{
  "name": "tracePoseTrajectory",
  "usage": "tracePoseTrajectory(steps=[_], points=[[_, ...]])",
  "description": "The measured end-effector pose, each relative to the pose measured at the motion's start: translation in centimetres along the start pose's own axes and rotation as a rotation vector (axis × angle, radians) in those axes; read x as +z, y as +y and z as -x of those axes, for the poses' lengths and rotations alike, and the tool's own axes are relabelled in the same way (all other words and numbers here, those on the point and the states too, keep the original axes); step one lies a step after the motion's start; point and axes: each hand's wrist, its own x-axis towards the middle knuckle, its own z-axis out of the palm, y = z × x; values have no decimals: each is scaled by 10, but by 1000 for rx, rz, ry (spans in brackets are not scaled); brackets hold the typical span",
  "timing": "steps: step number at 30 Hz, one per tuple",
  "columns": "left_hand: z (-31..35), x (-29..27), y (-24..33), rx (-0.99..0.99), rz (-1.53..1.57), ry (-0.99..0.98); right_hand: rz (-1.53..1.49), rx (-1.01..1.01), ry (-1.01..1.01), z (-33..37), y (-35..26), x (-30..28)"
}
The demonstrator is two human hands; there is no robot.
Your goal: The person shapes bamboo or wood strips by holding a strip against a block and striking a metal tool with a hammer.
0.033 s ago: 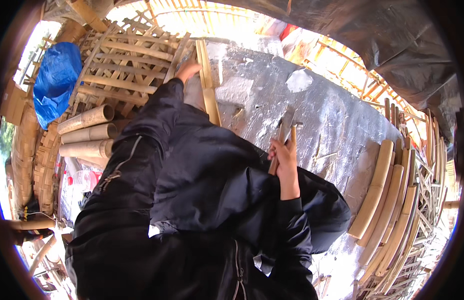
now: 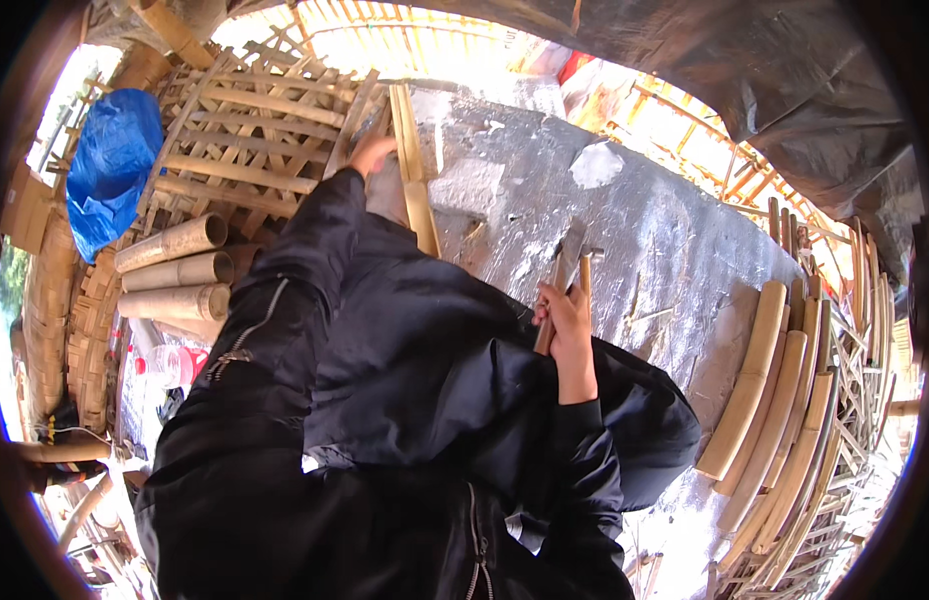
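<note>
My right hand [image 2: 567, 325] is closed around wooden handles. One belongs to a flat metal-bladed tool [image 2: 573, 242], the other to a small hammer [image 2: 587, 268] beside it. Both tools point away from me over my dark-clad knee. Farther off to the left, my left hand [image 2: 372, 155] is at the left side of a long split bamboo piece [image 2: 409, 135]. Its fingers are blurred, so their grip on the bamboo is unclear. The bamboo's near end disappears behind my black clothing.
A grey, worn floor sheet [image 2: 525, 170] stretches ahead. Split bamboo lengths [image 2: 750, 385] are stacked at right. On the left are bamboo tubes [image 2: 175, 268], a slatted bamboo lattice [image 2: 250, 130], a blue plastic bag [image 2: 115, 165] and a clear bottle [image 2: 168, 365]. Dark sheeting [image 2: 785, 90] hangs at upper right.
My left hand has shifted slightly down and left beside the bamboo, which keeps nearly the same place. My right hand still grips both tools, almost unmoved.
</note>
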Motion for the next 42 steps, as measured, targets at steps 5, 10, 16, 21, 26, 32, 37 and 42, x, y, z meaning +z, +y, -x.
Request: tracePoseTrajectory(steps=[5, 10, 16, 21, 26, 32, 37, 42], points=[[2, 76, 28, -206, 262, -254, -1, -75, 154, 2, -5, -29], [-12, 37, -25, -75, 399, -305, 73, -129, 38, 2, -5, 1], [-2, 50, 37, -29, 438, -48, 85, -139, 72, -4, -1, -9], [21, 20, 107, 263, 45, 369, 82, -208, 31, -20, 11, -16], [146, 43, 210, 790, 340, 459, 65, -220, 1, 0, -4, -17], [245, 110, 268, 943, 489, 313, 157, -234, -38, 5, -7, -26], [231, 182, 218, 937, 458, 221, 255, -316, 83, 27, -7, -37], [231, 220, 195, 877, 470, 180, 203, -285, 172, 56, 9, -61]])
